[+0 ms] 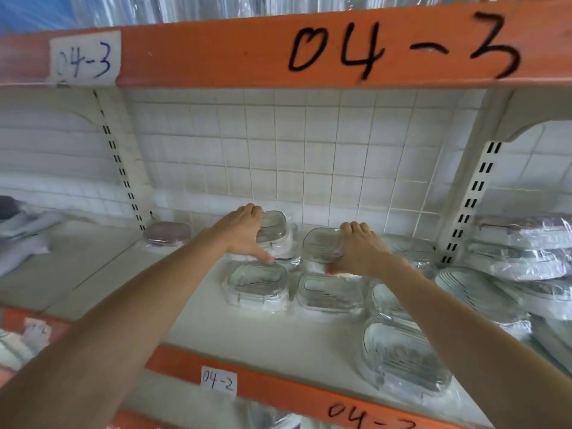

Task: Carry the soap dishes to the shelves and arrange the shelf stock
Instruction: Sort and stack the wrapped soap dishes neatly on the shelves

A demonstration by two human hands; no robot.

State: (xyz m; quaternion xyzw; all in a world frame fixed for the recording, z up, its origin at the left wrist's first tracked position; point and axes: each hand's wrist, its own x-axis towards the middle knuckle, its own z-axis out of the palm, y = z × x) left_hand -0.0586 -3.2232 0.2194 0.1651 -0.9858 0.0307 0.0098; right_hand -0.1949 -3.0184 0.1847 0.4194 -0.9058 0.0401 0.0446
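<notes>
Both arms reach deep into the shelf bay at the middle of the frame. The left hand [244, 233] lies over the top of a clear, plastic-wrapped soap dish [274, 232] at the back, fingers curled over its far edge and thumb stretched toward the near side, so it grips that dish. The right hand [360, 247] does the same on the neighbouring dish [322, 244], fingers hooked over the far rim, thumb low at the near edge. The two hands are apart, one dish each.

The dishes are rounded rectangles of glossy transparent plastic with ribbed, slotted tops, each sealed in crinkly film. Two more sit in front of the held pair: one [258, 284] just below the left hand, one [329, 292] below the right. Toward the lower right a larger oval dish [405, 356] lies tilted, and further wrapped dishes [483, 292] pile loosely at the right edge. A lone pinkish wrapped dish [167, 232] sits against the left upright.

The shelf board [263, 339] is smooth, off-white and matte. Behind it runs a white wire grid panel [294, 150]. The orange steel beam [247, 51] above carries "04-3" in black marker and on a paper label [85, 57]; the lower beam's label [218, 383] reads "04-2".
</notes>
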